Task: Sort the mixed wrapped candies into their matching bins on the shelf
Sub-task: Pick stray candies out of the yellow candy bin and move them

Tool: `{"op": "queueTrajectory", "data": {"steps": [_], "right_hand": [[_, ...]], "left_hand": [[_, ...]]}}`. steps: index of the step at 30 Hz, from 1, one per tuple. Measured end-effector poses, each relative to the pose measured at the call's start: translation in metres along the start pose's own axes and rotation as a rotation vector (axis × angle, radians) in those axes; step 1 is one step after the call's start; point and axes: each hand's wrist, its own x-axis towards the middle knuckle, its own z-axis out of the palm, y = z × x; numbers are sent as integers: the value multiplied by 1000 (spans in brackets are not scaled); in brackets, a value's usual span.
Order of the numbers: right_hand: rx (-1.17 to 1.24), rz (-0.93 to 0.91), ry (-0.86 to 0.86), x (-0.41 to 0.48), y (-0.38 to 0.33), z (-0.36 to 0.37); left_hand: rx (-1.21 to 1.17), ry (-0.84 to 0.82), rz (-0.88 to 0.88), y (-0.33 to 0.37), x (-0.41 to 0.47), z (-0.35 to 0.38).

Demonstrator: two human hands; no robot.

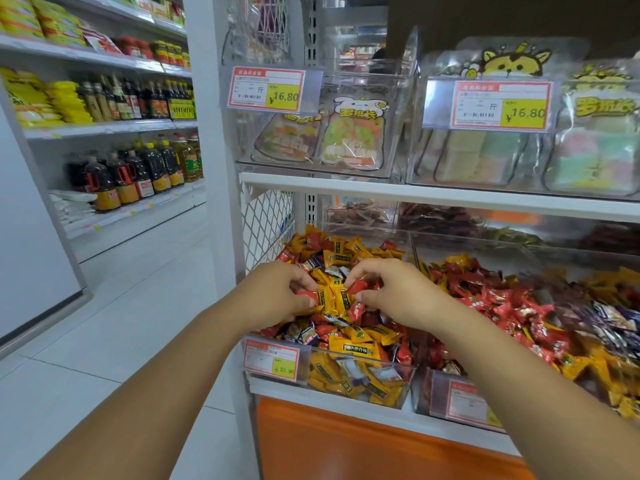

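Observation:
A clear bin (pixel 360 398) on the lower shelf holds a mixed heap of yellow, red and dark blue wrapped candies (pixel 349 337). Both hands are over its middle. My left hand (pixel 277 292) pinches a red candy (pixel 306 295) at its fingertips, with yellow candies bunched against it. My right hand (pixel 398 292) pinches another red candy (pixel 356 287) between thumb and curled fingers. To the right, a second clear bin (pixel 460 403) is filled mostly with red candies (pixel 491 299), with yellow ones and dark purple ones (pixel 609 323) further right.
Price tags (pixel 272 360) hang on the bin fronts. The upper shelf (pixel 433 195) carries clear bins of bagged sweets (pixel 353 133). A white wire mesh panel (pixel 266 223) closes the shelf's left end. Across the white tiled aisle (pixel 121 323) stand shelves of oil bottles (pixel 138 171).

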Motion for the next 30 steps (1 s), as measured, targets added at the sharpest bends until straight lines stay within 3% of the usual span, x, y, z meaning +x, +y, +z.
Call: {"op": "queueTrajectory", "data": {"steps": [6,11,16,25,30], "right_hand": [[60,-55,-78,10,-7,22],[-108,26,-393,18,-9,40],[-145,70,-544,19,-16,39],[-453,-95,-411,25,-13,62],[-369,-119,-297,21,-5,65]], "left_hand": [[-36,7,-53,-7,-5,-6],[-42,-8,-69,-15,-12,-10],[-44,-14,-84,-22,-14,-15],[-82,-50,-91,-20,-12,-13],[-82,-41,-97,-21,-13,-13]]}}
